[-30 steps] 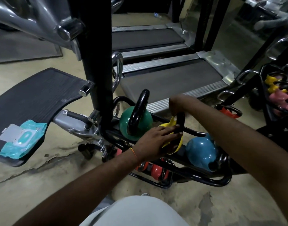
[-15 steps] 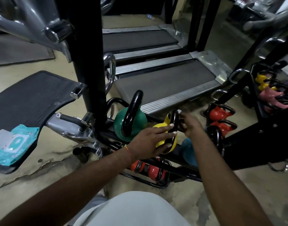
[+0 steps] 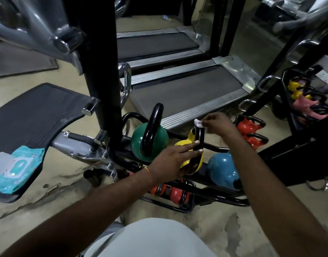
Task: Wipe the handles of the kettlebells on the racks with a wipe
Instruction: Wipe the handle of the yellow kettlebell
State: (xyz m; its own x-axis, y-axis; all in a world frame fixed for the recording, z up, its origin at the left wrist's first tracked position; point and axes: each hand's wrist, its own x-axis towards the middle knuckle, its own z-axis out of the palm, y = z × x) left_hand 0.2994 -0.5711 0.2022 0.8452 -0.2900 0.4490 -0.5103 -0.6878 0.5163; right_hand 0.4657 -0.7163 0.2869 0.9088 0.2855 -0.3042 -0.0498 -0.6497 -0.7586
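A yellow kettlebell (image 3: 183,145) with a black handle (image 3: 199,138) stands on the low black rack (image 3: 220,198), between a green kettlebell (image 3: 139,140) and a blue kettlebell (image 3: 221,168). My left hand (image 3: 175,161) lies against the yellow bell, fingers stretched onto the lower part of its handle. My right hand (image 3: 218,124) pinches a small white wipe (image 3: 198,123) at the top of that handle. Red kettlebells (image 3: 176,194) sit on the rack's lower tier.
A teal wipes packet (image 3: 15,168) lies on a black footplate (image 3: 35,112) at left. A thick black post (image 3: 104,71) rises just left of the green bell. Treadmills (image 3: 183,91) lie behind. More red kettlebells (image 3: 249,129) and a second rack (image 3: 304,101) stand at right.
My right hand has risen from the side of the yellow bell's handle to its top, and the white wipe now shows. My left hand stays on the bell.
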